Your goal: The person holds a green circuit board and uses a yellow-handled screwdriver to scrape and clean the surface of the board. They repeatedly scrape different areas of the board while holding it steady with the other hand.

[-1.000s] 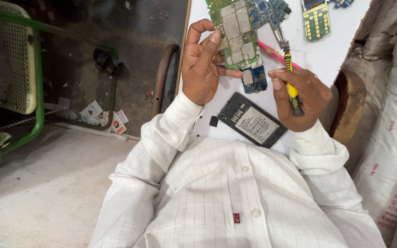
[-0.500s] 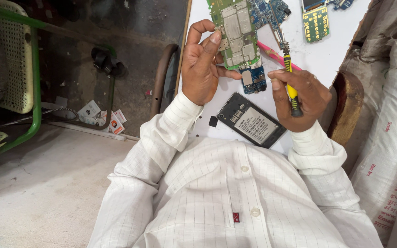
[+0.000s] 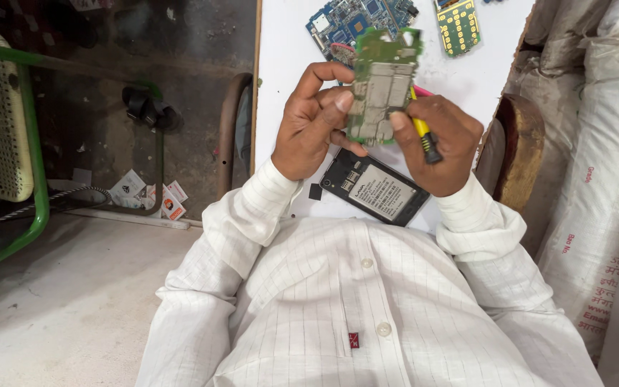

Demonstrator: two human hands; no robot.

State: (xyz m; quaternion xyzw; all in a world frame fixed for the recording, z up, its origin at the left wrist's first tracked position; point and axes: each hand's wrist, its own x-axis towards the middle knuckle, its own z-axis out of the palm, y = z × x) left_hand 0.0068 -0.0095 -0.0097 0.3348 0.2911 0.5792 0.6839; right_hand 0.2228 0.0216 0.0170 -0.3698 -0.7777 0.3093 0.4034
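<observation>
Left hand point(image 3: 314, 122) and right hand point(image 3: 440, 140) both pinch green circuit board point(image 3: 381, 87); right also grips yellow screwdriver point(image 3: 423, 135), above black phone body point(image 3: 374, 186) on white table point(image 3: 281, 64).

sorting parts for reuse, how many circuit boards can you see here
3. One green board is held up between the left hand and right hand. A blue board lies on the table behind it, partly hidden. A keypad board lies at the top right.
</observation>
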